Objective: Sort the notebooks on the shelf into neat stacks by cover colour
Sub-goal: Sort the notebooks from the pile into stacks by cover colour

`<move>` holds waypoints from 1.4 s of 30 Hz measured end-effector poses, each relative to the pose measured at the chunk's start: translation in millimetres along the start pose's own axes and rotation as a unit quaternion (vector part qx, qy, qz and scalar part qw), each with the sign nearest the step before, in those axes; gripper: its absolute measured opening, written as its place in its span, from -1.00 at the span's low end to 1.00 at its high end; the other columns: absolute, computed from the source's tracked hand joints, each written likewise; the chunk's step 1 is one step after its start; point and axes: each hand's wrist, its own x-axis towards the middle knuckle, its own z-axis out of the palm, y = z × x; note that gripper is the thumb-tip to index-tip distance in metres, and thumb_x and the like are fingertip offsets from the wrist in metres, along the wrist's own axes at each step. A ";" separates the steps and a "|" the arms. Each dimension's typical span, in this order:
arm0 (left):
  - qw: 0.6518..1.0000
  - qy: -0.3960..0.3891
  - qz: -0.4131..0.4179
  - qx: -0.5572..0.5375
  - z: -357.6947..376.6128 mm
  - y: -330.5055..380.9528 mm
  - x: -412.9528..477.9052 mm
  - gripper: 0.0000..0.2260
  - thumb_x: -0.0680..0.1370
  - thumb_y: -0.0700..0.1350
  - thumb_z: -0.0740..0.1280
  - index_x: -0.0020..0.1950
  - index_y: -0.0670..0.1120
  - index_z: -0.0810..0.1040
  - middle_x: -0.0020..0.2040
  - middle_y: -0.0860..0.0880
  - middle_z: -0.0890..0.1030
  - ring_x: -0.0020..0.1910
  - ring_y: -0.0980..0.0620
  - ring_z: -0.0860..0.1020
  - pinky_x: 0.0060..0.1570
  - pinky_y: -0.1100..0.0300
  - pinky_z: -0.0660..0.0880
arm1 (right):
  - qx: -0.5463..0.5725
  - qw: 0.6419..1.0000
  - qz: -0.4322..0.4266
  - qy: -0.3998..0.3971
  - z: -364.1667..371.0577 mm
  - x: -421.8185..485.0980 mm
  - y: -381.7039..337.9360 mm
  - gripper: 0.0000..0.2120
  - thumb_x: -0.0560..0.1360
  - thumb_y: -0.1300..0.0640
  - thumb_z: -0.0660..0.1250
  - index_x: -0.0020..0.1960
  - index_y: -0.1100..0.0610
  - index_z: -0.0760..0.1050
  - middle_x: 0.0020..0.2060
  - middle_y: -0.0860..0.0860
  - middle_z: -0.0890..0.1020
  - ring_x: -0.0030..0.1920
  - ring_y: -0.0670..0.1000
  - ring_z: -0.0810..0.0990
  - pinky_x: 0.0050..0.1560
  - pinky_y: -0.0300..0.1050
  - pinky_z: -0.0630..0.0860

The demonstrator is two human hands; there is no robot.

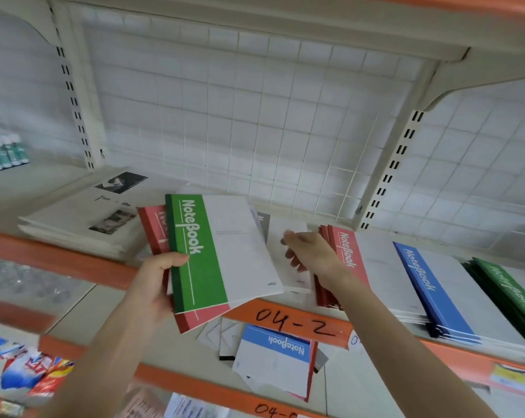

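Store shelf [74, 257], green notebook [200, 260] lengthwise front-to-back, spine left, left hand [152, 285] gripping

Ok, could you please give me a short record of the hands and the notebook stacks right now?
left grip: holds green notebook over red notebook
right grip: pinches grey notebook on shelf
stacks on its right: red stack, blue stack, green stack
lower shelf: loose blue notebook
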 end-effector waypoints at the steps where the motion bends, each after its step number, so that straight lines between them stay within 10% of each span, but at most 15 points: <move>1: 1.000 -0.011 -0.006 0.013 8.3 -2.0 0.4 -0.81 0.51 -0.33 0.18 -0.13 -0.07 0.49 -0.19 -0.04 0.59 -0.17 -0.07 0.53 -0.21 0.10 0.39 | 0.033 0.999 0.007 -0.029 -1.3 -7.8 -4.4 -0.69 0.59 -0.01 0.13 -0.17 0.15 0.49 -0.32 0.02 0.50 -0.32 -0.02 0.45 -0.26 -0.21 0.41; 9: 0.990 -0.132 -0.025 0.027 93.2 -35.6 -1.4 -0.80 0.51 -0.35 0.18 -0.10 -0.09 0.51 -0.42 0.03 0.65 -0.21 -0.03 0.56 -0.28 0.14 0.40 | -0.089 0.996 0.018 0.024 -42.2 -29.8 27.3 -0.78 0.55 -0.04 0.23 -0.20 0.05 0.38 -0.32 -0.08 0.46 -0.35 -0.11 0.46 -0.45 -0.33 0.36; 15: 0.974 -0.215 -0.013 0.064 163.2 -69.3 -15.8 -0.78 0.50 -0.38 0.21 -0.08 -0.08 0.50 -0.39 0.07 0.65 -0.18 -0.01 0.56 -0.25 0.16 0.36 | 0.024 0.986 0.120 0.110 -104.3 -46.5 68.1 -0.52 0.48 -0.03 0.35 0.29 0.22 0.40 0.06 0.04 0.52 -0.04 0.00 0.49 -0.11 -0.19 0.39; 27: 0.948 -0.305 -0.057 0.074 262.7 -120.8 -43.8 -0.82 0.51 -0.31 0.25 -0.04 -0.05 0.55 -0.26 0.01 0.68 -0.17 -0.02 0.60 -0.23 0.13 0.42 | 0.085 0.955 0.155 0.238 -209.8 -94.0 133.5 -0.83 0.43 0.14 0.41 -0.23 0.19 0.47 -0.20 0.11 0.61 -0.16 0.11 0.61 -0.06 0.10 0.58; 31: 0.943 -0.321 -0.071 0.056 279.5 -131.3 -45.5 -0.87 0.54 -0.26 0.24 -0.01 -0.11 0.54 -0.32 -0.01 0.68 -0.35 0.00 0.65 -0.24 0.09 0.45 | 0.082 0.945 0.164 0.271 -232.2 -105.0 152.2 -0.83 0.46 0.19 0.38 -0.27 0.18 0.44 -0.30 0.06 0.55 -0.27 0.05 0.53 -0.22 -0.08 0.48; 37: 0.944 -0.311 -0.072 0.080 288.0 -138.9 -45.8 -0.85 0.55 -0.25 0.22 0.04 -0.12 0.55 -0.16 -0.12 0.67 -0.22 -0.11 0.62 -0.25 0.09 0.46 | 0.023 0.914 0.211 0.345 -284.8 -110.6 193.0 -0.60 0.47 0.17 0.37 0.26 0.24 0.38 0.04 0.15 0.54 -0.08 0.09 0.49 -0.17 -0.13 0.39; 42: 0.951 -0.290 -0.074 0.072 290.9 -141.3 -37.7 -0.79 0.55 -0.25 0.20 0.15 -0.14 0.51 -0.10 -0.13 0.61 -0.20 -0.11 0.57 -0.26 0.09 0.45 | -0.135 0.883 0.276 0.355 -320.2 -111.5 229.2 -0.59 0.41 0.10 0.39 0.23 0.19 0.51 0.00 0.12 0.61 -0.11 0.11 0.55 -0.30 -0.17 0.46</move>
